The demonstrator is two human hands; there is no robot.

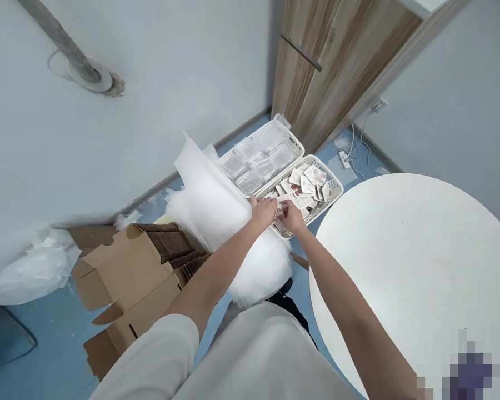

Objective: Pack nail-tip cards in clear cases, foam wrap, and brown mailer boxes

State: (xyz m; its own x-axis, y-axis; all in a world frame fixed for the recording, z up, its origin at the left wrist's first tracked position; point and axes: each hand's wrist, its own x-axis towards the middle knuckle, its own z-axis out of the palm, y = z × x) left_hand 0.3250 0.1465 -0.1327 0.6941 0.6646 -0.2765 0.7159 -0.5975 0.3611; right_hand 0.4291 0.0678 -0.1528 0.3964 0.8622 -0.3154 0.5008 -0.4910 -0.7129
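Observation:
Both my hands are together over the near end of a white plastic basket of printed cards. Between them is a small see-through plastic packet, its contents too small to make out. My left hand is closed on the packet's left side, fingers curled. From the right, my right hand pinches it between thumb and fingers. Just beyond stands a second white basket, filled with see-through plastic boxes in film.
White foam sheets lie left of the baskets, draping toward my legs. Flattened brown cardboard boxes are stacked on the floor at left. A round white table stands at right. Behind are a wood-grain cabinet and a power strip with cables.

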